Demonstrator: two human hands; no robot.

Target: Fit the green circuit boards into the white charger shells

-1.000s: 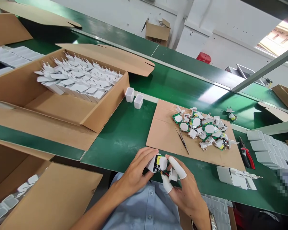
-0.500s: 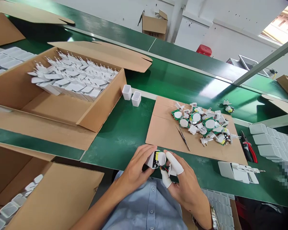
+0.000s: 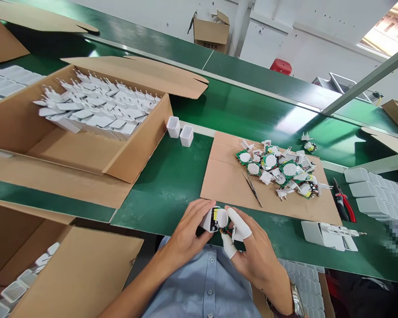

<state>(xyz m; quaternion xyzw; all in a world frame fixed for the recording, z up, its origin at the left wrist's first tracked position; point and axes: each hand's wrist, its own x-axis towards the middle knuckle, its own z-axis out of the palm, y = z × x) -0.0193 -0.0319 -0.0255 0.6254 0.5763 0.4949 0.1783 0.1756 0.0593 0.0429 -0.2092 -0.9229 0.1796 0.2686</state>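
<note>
My left hand is closed around a white plastic charger housing at the table's front edge. Partly inside the housing's mouth sits a circuit board with a yellow component and a white round pad. My right hand, with white finger cots on thumb and forefinger, grips the board's outer end, where a white plug cap hangs by a red wire. Fingers hide part of the board. Beyond the hands, a pile of circuit boards with plug caps lies on a cardboard sheet, beside tweezers.
An open carton of white plug chargers stands left. Two empty housings are beside it. Red-handled pliers, assembled chargers and stacked white housings lie right. Another box is below left.
The view has shifted slightly. My hands hold nearly the same pose, with the board still partly in the housing.
</note>
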